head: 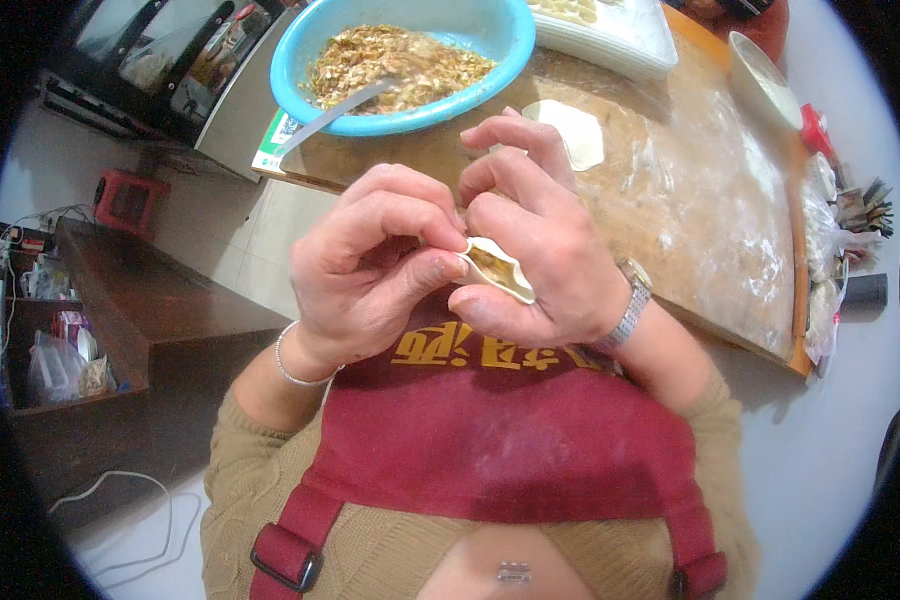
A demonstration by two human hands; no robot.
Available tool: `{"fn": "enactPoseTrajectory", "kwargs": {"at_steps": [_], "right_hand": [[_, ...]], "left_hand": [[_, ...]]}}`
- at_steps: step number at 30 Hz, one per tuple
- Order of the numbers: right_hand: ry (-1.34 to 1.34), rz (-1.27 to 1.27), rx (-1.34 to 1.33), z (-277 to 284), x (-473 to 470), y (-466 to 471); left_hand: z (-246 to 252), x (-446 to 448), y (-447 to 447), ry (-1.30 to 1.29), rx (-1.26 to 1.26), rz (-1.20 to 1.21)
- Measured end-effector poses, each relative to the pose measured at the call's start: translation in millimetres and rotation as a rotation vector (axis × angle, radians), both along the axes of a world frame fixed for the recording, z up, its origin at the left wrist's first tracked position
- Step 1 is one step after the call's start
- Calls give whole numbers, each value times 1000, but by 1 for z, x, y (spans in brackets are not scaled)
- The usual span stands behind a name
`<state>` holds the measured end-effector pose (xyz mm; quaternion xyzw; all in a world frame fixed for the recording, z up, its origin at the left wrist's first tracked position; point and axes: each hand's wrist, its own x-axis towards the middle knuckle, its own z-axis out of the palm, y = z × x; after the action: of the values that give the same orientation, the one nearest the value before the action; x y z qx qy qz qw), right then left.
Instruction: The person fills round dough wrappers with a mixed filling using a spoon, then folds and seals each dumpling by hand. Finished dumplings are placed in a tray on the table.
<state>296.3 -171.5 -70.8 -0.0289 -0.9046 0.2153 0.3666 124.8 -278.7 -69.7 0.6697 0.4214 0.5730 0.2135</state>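
Both hands hold one partly folded dumpling (499, 271), a pale dough wrapper with brownish-green filling showing in its opening. My left hand (379, 259), a beaded bracelet at its wrist, pinches the left end between thumb and forefinger. Around the right side curls my right hand (544, 247), with a metal watch on the wrist. Flat dough wrappers (574, 135) lie on the floured wooden board (690, 202) just beyond the right hand. Farther up stands a blue basin (521, 45) of chopped filling (397, 67), a utensil with a pale handle (337, 116) resting in it.
A white tray (656, 45) with pale dough pieces stands at the back, beside a white bowl (765, 82) of what looks like flour. Part of another person (769, 26) shows at the top right. Plastic bags (821, 300) lie past the board's right edge. A dark wooden counter (157, 300) is at left.
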Motion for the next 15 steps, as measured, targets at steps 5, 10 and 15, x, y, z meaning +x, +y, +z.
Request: {"fn": "enactPoseTrajectory", "kwargs": {"at_steps": [5, 10, 15], "right_hand": [[-12, -32, 73, 5, -2, -1], [-56, -66, 118, 7, -1, -2], [-40, -43, 84, 6, 1, -1]], "left_hand": [[0, 1, 2, -39, 1, 16], [-1, 2, 4, -11, 10, 59], [1, 1, 3, 19, 29, 85]]}}
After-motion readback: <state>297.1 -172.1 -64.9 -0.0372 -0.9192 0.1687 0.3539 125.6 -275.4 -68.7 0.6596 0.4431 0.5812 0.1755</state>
